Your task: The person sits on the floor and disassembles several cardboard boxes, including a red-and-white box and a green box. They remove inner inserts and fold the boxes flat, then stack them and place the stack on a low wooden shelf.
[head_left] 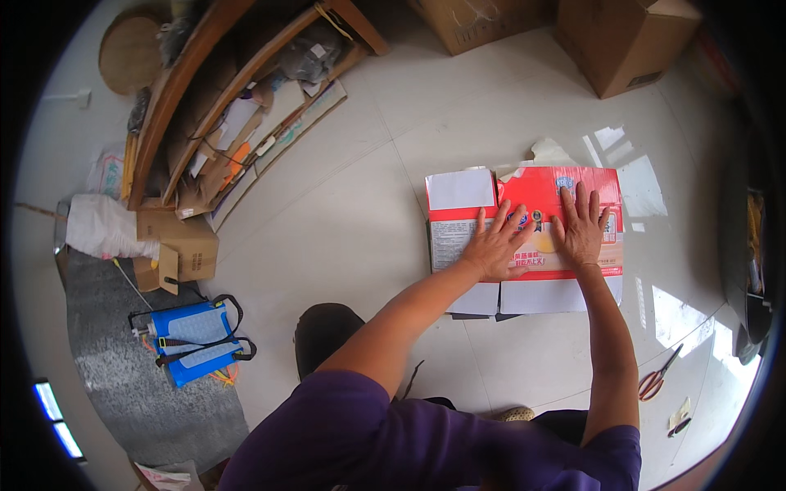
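Note:
A flattened red and white printed cardboard box [540, 184] lies on the tiled floor before me. White flaps show along its near edge, and a torn scrap sticks out past its far edge. My left hand [497, 248] presses flat on the printed side, fingers spread, left of the middle. Farther right, my right hand [578, 233] rests palm down on the same panel, its fingers pointing away from me. Neither hand grips anything. Darker sheet edges peek out beneath the near flaps; what they belong to is hidden.
Scissors [660, 377] lie on the floor at the right. Brown cartons [620, 43] stand at the back. A wooden rack [209, 116] with folded cardboard fills the upper left. Below it are an open small carton [193, 251] and a blue tank with straps [196, 340] on a grey mat [110, 368].

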Available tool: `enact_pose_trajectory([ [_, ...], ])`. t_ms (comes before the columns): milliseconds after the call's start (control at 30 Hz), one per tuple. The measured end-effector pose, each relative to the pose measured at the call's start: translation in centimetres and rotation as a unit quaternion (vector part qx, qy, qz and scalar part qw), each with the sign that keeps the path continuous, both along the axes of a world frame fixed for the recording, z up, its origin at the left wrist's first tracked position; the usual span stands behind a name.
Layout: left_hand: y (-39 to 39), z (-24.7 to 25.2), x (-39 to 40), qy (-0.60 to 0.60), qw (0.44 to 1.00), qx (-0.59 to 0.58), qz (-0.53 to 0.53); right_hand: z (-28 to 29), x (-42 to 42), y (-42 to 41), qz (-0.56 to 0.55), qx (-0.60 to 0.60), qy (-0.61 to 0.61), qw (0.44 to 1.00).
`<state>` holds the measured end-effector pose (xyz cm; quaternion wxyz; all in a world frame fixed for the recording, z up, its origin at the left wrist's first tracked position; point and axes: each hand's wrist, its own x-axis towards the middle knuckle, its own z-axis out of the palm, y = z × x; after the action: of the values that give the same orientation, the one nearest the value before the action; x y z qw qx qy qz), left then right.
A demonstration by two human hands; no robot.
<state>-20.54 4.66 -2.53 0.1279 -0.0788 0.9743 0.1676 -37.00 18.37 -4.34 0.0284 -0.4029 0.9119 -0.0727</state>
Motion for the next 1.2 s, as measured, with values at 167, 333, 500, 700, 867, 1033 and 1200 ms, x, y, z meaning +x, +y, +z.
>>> enact_pose_trajectory([
  [167,0.8,2.3,-0.5,-0.047,0.998,-0.034,0.014,0.6,-0.3,0.4,-0.002,-0.006,-0.049,0.999],
  [333,2.6,6.0,-1.0,-0.110,0.987,0.019,0.115,-0.8,-4.6,2.6,0.058,-0.124,-0.158,0.978],
  [500,3.2,5.1,1.1,-0.099,0.960,0.017,0.261,-2.1,-4.6,9.0,-0.133,-0.121,-0.186,0.966],
  [700,3.3,3.5,2.1,0.012,0.870,0.028,0.491,-4.5,-7.1,11.6,-0.187,-0.208,-0.368,0.887],
  [867,1.7,1.4,4.8,-0.002,0.812,0.073,0.578,-2.8,-5.2,12.1,-0.202,-0.192,-0.556,0.783],
  [1033,-2.1,-2.8,11.1,0.042,0.708,0.211,0.672,-1.2,-3.9,11.3,-0.249,-0.195,-0.566,0.761],
  [1200,-4.1,0.4,11.2,-0.013,0.642,0.497,0.584,-1.3,-4.6,11.2,-0.260,-0.192,-0.582,0.746],
])
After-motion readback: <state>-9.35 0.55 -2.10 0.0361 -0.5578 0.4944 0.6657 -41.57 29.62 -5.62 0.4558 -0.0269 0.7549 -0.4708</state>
